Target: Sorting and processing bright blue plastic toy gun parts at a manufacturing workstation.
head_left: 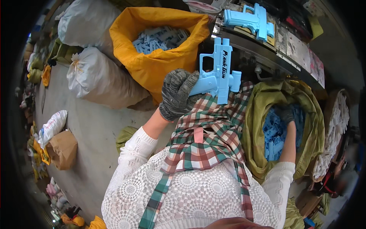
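A light-blue plastic toy gun [223, 78] with dark lettering on its side is held up in front of my apron. My left hand [177, 93], in a dark grey knit glove, is closed around its grip. My right hand [285, 113], gloved alike, reaches down into an olive-green woven sack [253, 118] on the right. Blue plastic toy guns [273, 133] lie heaped inside that sack. The right fingers are in shadow among them, so their hold does not show. Another blue toy gun [249, 20] rests on the machine bench ahead.
A yellow sack [152, 70] of pale-blue parts stands ahead on the left, beside two bulging white sacks [101, 74]. The metal-edged machine bench [280, 57] spans the far right. Farther right is a container of white pieces [333, 133]. A brown paper bag [63, 150] sits on the floor at left.
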The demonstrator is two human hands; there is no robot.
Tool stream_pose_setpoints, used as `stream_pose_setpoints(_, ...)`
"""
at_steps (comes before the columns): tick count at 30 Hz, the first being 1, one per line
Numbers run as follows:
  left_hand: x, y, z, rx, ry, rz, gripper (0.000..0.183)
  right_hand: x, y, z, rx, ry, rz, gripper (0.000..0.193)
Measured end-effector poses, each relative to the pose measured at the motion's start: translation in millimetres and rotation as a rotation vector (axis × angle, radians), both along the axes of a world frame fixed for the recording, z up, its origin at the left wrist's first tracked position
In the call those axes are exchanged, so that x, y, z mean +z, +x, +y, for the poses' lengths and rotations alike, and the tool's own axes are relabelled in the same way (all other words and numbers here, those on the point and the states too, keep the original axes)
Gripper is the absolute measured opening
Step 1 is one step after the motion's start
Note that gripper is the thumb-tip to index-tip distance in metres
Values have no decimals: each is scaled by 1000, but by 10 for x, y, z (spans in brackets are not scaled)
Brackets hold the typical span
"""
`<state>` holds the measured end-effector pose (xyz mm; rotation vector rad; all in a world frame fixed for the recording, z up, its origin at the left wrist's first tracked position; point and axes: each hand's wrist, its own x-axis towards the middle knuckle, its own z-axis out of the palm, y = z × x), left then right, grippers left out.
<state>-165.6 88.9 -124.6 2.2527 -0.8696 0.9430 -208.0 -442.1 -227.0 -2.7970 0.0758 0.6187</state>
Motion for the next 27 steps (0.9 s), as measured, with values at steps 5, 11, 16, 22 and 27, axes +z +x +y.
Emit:
stream_pose_setpoints(5,-76,-35,-34,-10,-22,21,64,-781,-130,0,-68,-412,-159,49)
stream_pose_setpoints(11,-85,-57,-22,-16,-28,26,65,-356,36,193,42,-418,86,37)
stream_pose_setpoints(16,-109,-73,34,2,-28,60,64,87,-229,192,-80,-314,-17,42)
stream_pose_setpoints(22,-109,72,363,219,35,-81,55,169,-871,223,-293,-282,4,40)
stream_pose_setpoints(27,70,803,797,611,138,72,62,156,-1214,392,-200,3,-185,37)
